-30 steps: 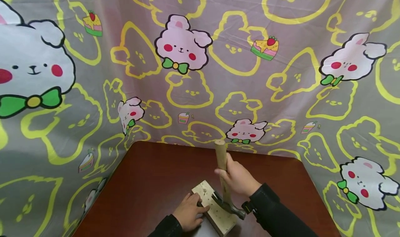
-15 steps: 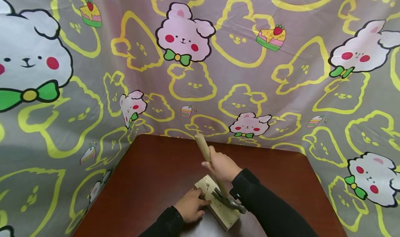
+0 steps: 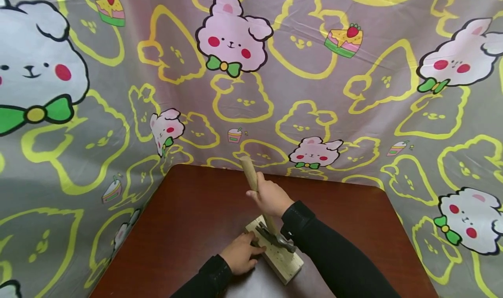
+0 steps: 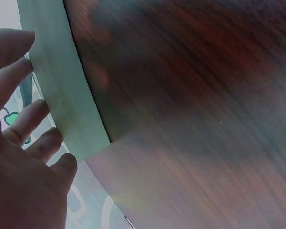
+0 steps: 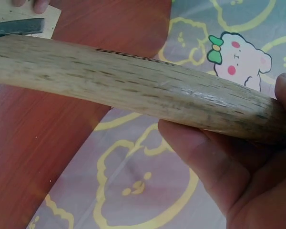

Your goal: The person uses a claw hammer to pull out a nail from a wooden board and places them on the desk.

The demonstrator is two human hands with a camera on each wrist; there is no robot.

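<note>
In the head view a claw hammer [image 3: 249,175] stands over a pale wooden block [image 3: 286,266] on the table, its handle raised and leaning left. My right hand [image 3: 271,196] grips the handle partway up, and the right wrist view shows fingers beneath the wood of the hammer [image 5: 109,76]. The metal hammer head [image 3: 284,243] lies across the block's top, claw toward the far left. Whether the claw catches a nail cannot be told. My left hand [image 3: 240,253] presses the block's left edge; in the left wrist view its fingertips rest along the edge of the block [image 4: 62,86].
The block lies at an angle on a dark red-brown table [image 3: 196,210]. Behind and beside the table hangs a grey cloth [image 3: 251,88] printed with rabbits and yellow outlines. Small dark marks dot the block's top.
The hammer handle has tipped from nearly upright over to the left. Its head has shifted along the block toward the far end. My left hand stays at the block's edge.
</note>
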